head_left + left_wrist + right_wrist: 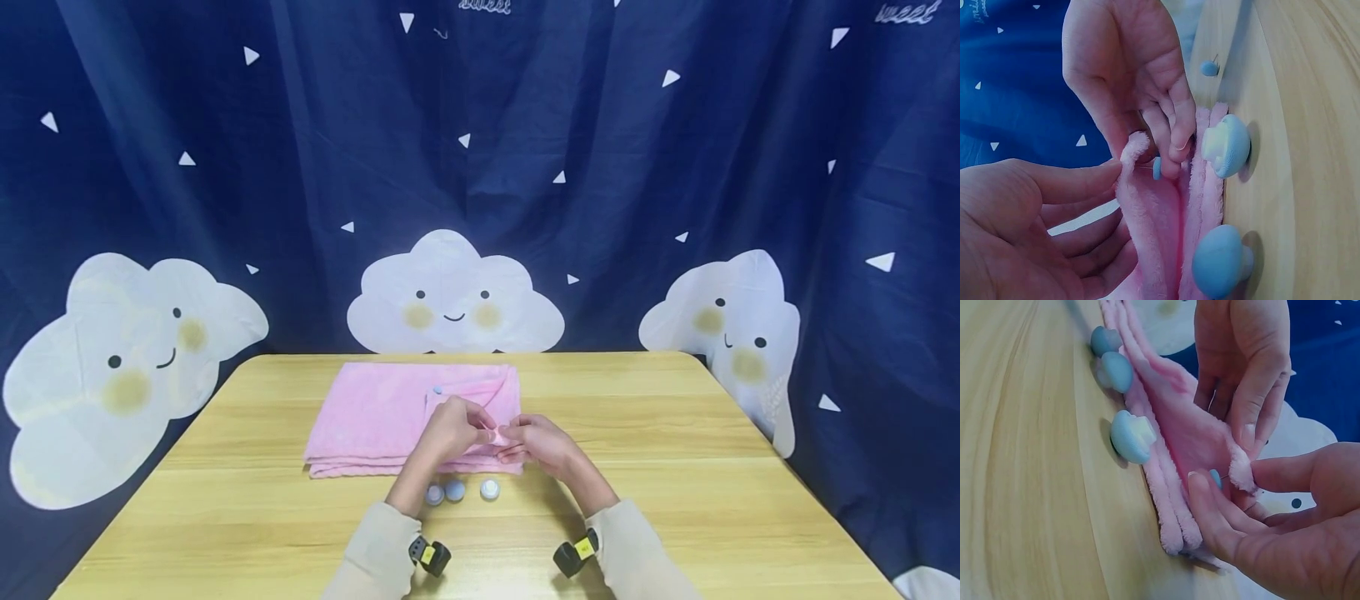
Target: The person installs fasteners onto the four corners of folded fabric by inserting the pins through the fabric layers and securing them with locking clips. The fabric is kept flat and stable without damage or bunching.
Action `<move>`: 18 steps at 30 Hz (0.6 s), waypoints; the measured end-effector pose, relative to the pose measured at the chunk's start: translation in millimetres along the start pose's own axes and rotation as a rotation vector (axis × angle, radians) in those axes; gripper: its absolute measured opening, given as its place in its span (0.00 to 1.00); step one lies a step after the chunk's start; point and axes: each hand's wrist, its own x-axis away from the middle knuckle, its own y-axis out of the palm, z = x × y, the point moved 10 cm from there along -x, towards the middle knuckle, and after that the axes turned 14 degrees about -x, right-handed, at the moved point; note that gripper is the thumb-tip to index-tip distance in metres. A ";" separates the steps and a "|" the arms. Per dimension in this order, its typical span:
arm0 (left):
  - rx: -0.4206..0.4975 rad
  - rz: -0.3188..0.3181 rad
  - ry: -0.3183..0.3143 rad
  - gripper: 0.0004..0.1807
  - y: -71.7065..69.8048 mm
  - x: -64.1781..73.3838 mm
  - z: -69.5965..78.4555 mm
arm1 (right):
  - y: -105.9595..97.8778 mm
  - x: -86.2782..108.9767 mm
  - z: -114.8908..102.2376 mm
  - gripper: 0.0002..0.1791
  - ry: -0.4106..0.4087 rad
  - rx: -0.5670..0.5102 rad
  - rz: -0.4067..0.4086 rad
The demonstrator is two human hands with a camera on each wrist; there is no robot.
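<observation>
A folded pink fleece blanket point(367, 408) lies on the table, one corner lifted between the hands. My left hand point(453, 429) pinches the blanket's raised edge point(1138, 206) between thumb and fingers. Opposite it, my right hand point(542, 442) pinches a small blue-headed pin point(1215, 478) against the same edge; its thin needle points into the fleece. Three mushroom-shaped clip caps, pale blue on white stems, sit before the blanket's front fold: a left one point(434, 494), a middle one point(454, 490) and a right one point(490, 489).
Another blue-headed pin point(1209, 67) stands on the table, needle up, beyond the blanket's end in the left wrist view. A blue spot point(438, 389) shows on the blanket's upper layer. Behind the wooden table point(675, 500) hangs a dark blue curtain point(600, 125) with clouds.
</observation>
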 end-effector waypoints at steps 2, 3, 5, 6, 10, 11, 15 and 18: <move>-0.002 -0.004 -0.007 0.04 0.2 0.1 -0.8 | 0.1 -0.6 -0.1 0.05 -0.011 -0.006 0.000; -0.001 -0.006 -0.010 0.04 0.2 0.2 -1.1 | 0.2 -0.8 -0.2 0.05 -0.015 -0.008 0.002; -0.003 -0.010 -0.010 0.04 0.3 0.3 -1.4 | -0.3 -1.0 -0.3 0.05 -0.022 -0.014 0.012; -0.004 -0.012 -0.009 0.04 0.5 0.3 -1.5 | -0.5 -0.9 -0.6 0.05 -0.027 -0.015 0.017; -0.012 -0.014 -0.001 0.03 0.4 0.9 -0.9 | -2.0 -0.5 -1.9 0.05 -0.041 -0.019 0.040; -0.015 -0.013 0.001 0.04 0.4 0.9 -0.9 | -2.0 -0.4 -2.4 0.05 -0.046 -0.018 0.041; -0.014 -0.007 0.004 0.04 1.2 0.1 -2.0 | -2.2 -1.1 -2.7 0.09 -0.049 -0.036 0.042; -0.009 -0.014 -0.001 0.04 2.3 -0.4 -3.0 | -3.5 -1.7 -3.3 0.12 -0.051 -0.046 0.056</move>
